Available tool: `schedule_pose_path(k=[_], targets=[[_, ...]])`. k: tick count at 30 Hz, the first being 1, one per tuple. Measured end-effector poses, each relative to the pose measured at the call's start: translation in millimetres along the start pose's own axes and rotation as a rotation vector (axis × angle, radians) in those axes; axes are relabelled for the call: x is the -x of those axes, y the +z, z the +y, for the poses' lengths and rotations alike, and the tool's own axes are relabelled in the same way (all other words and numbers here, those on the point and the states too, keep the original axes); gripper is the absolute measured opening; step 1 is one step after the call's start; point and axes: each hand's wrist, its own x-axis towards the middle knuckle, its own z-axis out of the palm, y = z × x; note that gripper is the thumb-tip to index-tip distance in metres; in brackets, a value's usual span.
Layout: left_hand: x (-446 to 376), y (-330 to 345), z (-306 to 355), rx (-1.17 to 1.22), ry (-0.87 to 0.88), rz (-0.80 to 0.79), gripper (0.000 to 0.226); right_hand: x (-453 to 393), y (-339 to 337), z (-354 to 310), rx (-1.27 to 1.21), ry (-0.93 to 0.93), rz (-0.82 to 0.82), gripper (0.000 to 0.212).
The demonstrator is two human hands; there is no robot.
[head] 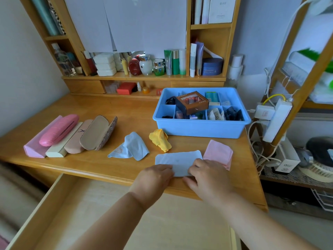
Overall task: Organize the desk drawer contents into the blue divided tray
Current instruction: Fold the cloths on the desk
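desk [111,112]: glossy varnished wood | tray [198,128]: smooth blue plastic | cloths [178,159]: soft matt fabric

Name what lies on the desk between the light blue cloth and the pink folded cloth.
In the head view, the crumpled yellow cloth and the pale cloth under both hands lie between the light blue cloth and pink folded cloth.

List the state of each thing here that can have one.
Drawer: pulled open.
Tray: on desk, compartments partly filled.
White cloth: flat, both hands on its near edge.
Pink cloth: folded.
Blue cloth: loosely folded.
Yellow cloth: crumpled.
Brown case: open.
Pink case: closed.
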Motion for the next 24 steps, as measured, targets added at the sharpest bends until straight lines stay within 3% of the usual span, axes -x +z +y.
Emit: schedule_pose_path(k=[2,6,10,12,14,16,22,24], targets=[[-3.2,-1.5,1.3,0.033,-0.078,0.024,0.017,-2.9,-2.4,-8.1,0.054,0.020,-0.029,0.038],[-8.9,-7.2,3.3,0.119,-0.208,0.030,0.015,-14.2,-4.4,-14.2,0.146,0.016,-0.001,0.032],[-9.8,-5.5,13.3,-0.079,-0.275,-0.072,0.021,-17.8,-7.2,-9.9,0.105,0.004,0.005,0.034],[-6.4,-7.2,13.3,-0.112,-0.285,-0.028,0.020,-15.2,-9.6,-7.1,0.116,-0.016,-0.012,0.027],[-0.9,-13.5,8.1,-0.001,-0.284,0.033,0.021,-11.1,-6.6,2.9,0.067,0.024,-0.037,0.007],[4.4,-23.3,3.2,0.156,-0.314,0.044,0.017,-4.5,-11.8,14.8,-0.118,0.137,-0.101,0.019],[2.8,-46.0,0.7,0.817,-0.706,0.211,0.015,-4.1,-32.6,31.3,-1.049,0.544,-0.123,0.016],[2.1,-51.3,2.8,1.017,-0.789,0.261,0.013,-4.1,-36.4,29.1,-1.228,0.648,-0.142,0.013]])
